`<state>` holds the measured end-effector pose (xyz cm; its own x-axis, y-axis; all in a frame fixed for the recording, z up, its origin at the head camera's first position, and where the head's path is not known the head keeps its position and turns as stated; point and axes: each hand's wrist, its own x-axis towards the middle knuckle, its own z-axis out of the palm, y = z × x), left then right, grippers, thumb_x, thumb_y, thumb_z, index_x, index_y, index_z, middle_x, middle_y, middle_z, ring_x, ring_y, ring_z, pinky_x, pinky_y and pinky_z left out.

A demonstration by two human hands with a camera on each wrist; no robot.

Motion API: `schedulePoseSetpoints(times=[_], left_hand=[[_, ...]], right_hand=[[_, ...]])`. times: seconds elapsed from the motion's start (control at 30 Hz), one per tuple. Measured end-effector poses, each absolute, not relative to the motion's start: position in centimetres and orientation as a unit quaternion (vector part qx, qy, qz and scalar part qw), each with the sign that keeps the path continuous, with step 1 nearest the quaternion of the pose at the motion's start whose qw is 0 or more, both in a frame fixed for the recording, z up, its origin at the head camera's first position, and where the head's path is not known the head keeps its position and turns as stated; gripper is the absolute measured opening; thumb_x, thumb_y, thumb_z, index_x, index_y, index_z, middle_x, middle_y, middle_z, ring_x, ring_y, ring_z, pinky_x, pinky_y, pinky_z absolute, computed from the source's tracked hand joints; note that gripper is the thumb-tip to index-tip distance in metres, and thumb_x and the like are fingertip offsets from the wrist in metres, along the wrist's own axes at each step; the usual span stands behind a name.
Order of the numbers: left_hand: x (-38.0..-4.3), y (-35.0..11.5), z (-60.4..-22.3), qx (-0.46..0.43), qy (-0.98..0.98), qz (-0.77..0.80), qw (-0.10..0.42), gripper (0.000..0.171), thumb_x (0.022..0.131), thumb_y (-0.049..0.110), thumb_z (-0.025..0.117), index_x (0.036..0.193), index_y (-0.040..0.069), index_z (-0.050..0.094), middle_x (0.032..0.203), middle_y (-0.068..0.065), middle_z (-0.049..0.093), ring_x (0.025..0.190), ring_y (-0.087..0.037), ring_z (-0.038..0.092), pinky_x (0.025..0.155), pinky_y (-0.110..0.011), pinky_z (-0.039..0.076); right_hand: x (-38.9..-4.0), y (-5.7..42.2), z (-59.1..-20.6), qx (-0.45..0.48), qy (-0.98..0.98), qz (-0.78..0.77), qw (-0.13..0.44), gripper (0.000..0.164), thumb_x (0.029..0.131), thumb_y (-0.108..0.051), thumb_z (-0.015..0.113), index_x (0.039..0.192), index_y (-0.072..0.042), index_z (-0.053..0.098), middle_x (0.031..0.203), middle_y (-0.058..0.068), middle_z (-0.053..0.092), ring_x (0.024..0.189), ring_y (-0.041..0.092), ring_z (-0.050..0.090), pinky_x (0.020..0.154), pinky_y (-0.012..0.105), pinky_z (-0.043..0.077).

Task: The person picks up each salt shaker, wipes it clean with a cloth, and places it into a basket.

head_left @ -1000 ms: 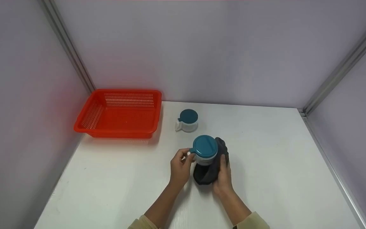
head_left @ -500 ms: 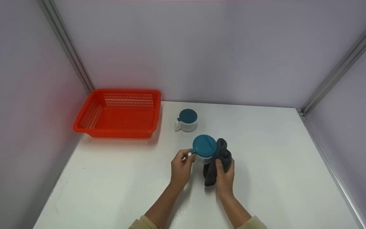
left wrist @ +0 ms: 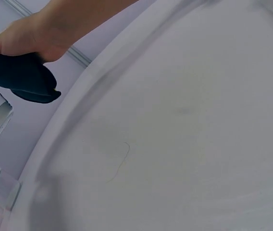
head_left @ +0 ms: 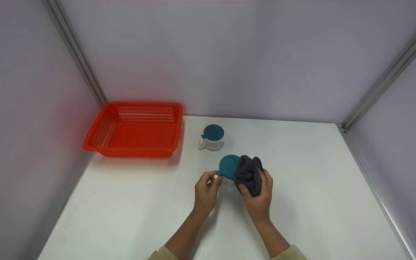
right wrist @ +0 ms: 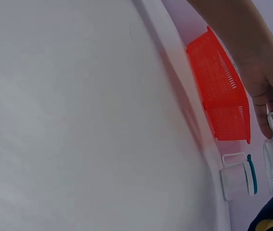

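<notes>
My left hand [head_left: 206, 193] pinches the white handle of a clear jar with a teal lid [head_left: 228, 166]. The jar is held above the table, as the right wrist view also shows. In my right hand [head_left: 259, 200] is a bunched dark grey cloth [head_left: 247, 175], gripped between thumb and fingers. That cloth lies against the right side of the jar and covers part of its lid and wall. The left wrist view shows the cloth [left wrist: 23, 79] hanging below the right hand [left wrist: 23, 36].
A second clear jar with a teal lid [head_left: 213, 133] stands behind the hands, its handle to the left. Left of it is a red plastic basket [head_left: 135, 148] with slotted sides. White walls enclose the white table [head_left: 121, 209] at back and sides.
My right hand has turned and refolded the cloth, bringing it from under and beside the jar up over the lid's right edge. My left hand keeps its hold on the handle, nearly still.
</notes>
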<state>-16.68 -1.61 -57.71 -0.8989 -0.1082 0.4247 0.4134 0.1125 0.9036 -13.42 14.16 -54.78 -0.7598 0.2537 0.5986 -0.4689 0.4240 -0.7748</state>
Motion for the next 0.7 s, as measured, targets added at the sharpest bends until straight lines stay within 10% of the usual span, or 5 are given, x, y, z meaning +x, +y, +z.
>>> schedulePoseSetpoints(times=[0.7], left_hand=[[-15.9,-2.0,-56.6,-0.163,-0.713,-0.656,0.187,0.018,0.098,0.011,0.06,0.112,-0.001,0.061,0.096,-0.009,0.064,0.087,-0.014,0.062,0.078,-0.027,0.055]], right_hand=[[-15.5,15.6,-54.3,0.128,-0.837,0.429,0.313,0.079,0.077,-0.026,0.085,0.146,-0.013,0.048,0.152,0.01,0.039,0.139,0.033,0.04,0.112,0.018,0.027]])
